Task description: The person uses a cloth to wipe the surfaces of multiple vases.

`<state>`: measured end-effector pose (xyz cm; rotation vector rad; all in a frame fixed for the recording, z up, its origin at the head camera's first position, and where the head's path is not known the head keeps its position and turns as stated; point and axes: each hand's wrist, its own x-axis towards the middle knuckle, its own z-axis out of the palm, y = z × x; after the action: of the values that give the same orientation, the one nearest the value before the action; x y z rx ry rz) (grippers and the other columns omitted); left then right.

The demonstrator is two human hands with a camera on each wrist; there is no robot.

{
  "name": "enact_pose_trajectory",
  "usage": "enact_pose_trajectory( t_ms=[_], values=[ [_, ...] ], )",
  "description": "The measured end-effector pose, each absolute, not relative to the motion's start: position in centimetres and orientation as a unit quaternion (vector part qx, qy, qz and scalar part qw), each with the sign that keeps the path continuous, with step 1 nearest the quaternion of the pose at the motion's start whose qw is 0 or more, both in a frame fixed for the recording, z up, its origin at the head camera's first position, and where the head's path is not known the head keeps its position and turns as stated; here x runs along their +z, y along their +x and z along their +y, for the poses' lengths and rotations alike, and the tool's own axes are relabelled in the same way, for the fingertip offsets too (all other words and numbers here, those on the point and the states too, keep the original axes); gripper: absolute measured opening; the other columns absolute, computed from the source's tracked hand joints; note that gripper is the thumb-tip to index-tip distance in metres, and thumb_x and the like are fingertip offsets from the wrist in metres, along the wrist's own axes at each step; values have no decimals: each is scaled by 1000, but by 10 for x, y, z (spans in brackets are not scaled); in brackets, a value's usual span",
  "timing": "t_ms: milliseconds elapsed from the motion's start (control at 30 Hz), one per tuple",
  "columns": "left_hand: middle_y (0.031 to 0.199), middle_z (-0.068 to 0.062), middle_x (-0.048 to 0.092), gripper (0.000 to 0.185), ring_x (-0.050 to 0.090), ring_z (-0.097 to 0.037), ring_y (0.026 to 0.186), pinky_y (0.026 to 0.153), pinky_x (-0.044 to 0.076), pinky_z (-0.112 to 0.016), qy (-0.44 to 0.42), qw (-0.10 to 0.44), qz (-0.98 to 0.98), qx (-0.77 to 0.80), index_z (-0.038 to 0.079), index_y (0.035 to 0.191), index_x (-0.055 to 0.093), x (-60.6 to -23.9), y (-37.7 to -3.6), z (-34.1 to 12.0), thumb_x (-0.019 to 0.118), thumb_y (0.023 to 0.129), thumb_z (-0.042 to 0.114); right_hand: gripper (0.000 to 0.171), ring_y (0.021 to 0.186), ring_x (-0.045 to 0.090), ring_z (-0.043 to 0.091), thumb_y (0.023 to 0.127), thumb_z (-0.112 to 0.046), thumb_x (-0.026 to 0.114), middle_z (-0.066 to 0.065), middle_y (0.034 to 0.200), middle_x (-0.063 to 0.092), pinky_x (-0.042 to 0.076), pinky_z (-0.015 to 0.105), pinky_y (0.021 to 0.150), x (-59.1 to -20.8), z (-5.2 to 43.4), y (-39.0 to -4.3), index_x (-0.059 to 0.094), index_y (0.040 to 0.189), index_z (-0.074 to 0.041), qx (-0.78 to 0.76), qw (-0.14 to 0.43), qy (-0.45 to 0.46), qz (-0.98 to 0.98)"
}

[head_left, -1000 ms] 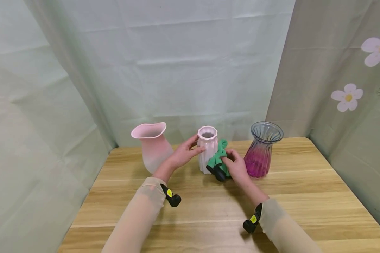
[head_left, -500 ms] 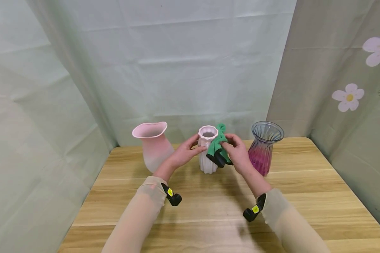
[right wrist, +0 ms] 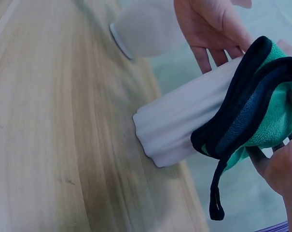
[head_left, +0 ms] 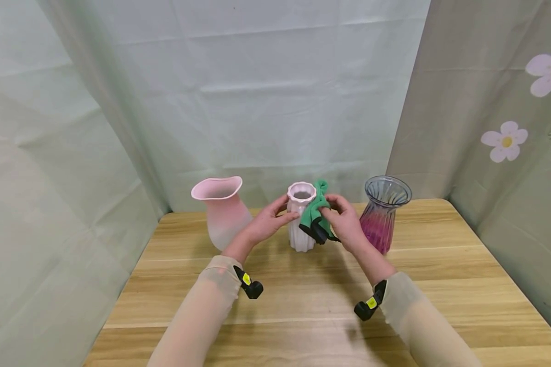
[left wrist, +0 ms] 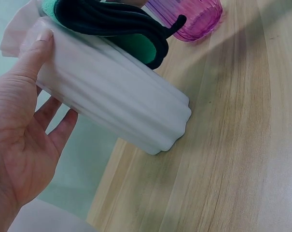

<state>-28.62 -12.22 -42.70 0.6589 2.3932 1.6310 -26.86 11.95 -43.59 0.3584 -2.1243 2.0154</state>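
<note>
A white fluted vase (head_left: 301,237) with a scalloped rim stands upright in the middle of the table. My left hand (head_left: 267,223) grips its upper left side, thumb on the near face and fingers round the back, as the left wrist view shows on the ribbed vase wall (left wrist: 112,92). In my right hand (head_left: 345,221) is a bunched green cloth (head_left: 313,213) with black edging, pinched between thumb and fingers. The cloth lies against the vase's upper right side, just below the rim. A black hanging loop (right wrist: 216,203) dangles from the cloth in the right wrist view.
To the left stands a pink-and-white vase (head_left: 225,214) with a wavy mouth, close behind the left forearm. A ribbed glass vase (head_left: 380,224), clear above and magenta below, is just beyond the right hand. Pale curtains (head_left: 275,102) rise behind the wooden table (head_left: 298,326).
My right hand has carried the green cloth upward along the vase's right side, from its lower half to near the rim. The left hand and the vases stay in place.
</note>
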Motion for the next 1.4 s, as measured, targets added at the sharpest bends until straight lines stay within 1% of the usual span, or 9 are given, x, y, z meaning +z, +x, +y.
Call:
enact_pose_trajectory(
  t_ms=[167,300,467,633,733,1000,1167,1267,1400],
  values=[
    [160,2,39,70,40,-28,144,109,45,-46,224,85,801,549,39,159,34,-428,-286,-122,69,99,40,28,118,54,26,98,-9,70,16,121,63,44,40,100,-441,120,-267,64,123,2,675,90,119,-722],
    [158,-1,41,69,40,-30,143,110,44,-47,226,84,798,553,37,160,34,-428,-286,-122,69,100,37,30,122,54,28,98,-7,69,19,126,62,44,39,101,-453,120,-263,63,125,3,676,79,108,-724],
    [158,0,42,69,41,-30,143,110,44,-47,225,83,797,554,36,160,35,-428,-285,-123,69,100,37,28,119,55,24,97,-9,70,15,122,64,45,32,98,-482,119,-261,64,123,0,669,84,89,-733],
    [157,1,43,69,41,-28,142,109,45,-46,219,85,800,553,39,159,35,-428,-284,-123,69,99,40,22,118,56,26,95,-8,72,11,116,66,43,38,102,-511,117,-258,64,116,-1,663,84,68,-741],
    [156,0,44,69,41,-29,142,109,45,-47,219,86,800,552,39,159,34,-428,-284,-123,69,99,41,22,120,55,29,93,-6,73,10,114,67,45,40,101,-519,116,-256,65,113,-2,664,81,58,-741],
    [157,3,42,68,41,-26,142,109,44,-46,216,86,802,550,41,159,34,-427,-284,-123,68,99,40,23,120,57,29,95,-9,74,14,115,68,48,32,95,-519,117,-255,65,115,-3,660,84,69,-743],
    [158,0,42,69,41,-27,143,110,44,-46,219,85,805,545,39,160,33,-426,-284,-122,67,101,38,23,120,56,27,96,-7,72,15,116,67,48,26,93,-517,116,-255,65,117,-2,669,84,62,-736],
    [158,-1,42,69,41,-29,143,110,44,-47,225,81,805,543,36,161,32,-427,-285,-122,66,101,36,25,119,56,25,97,-8,70,16,118,65,46,20,90,-512,114,-255,64,120,0,682,90,61,-723],
    [159,0,40,69,40,-30,143,110,44,-47,230,79,804,543,35,161,31,-428,-287,-121,66,101,36,26,117,55,21,99,-10,69,14,119,65,46,20,90,-497,112,-256,64,123,-1,693,98,54,-712]
  ],
)
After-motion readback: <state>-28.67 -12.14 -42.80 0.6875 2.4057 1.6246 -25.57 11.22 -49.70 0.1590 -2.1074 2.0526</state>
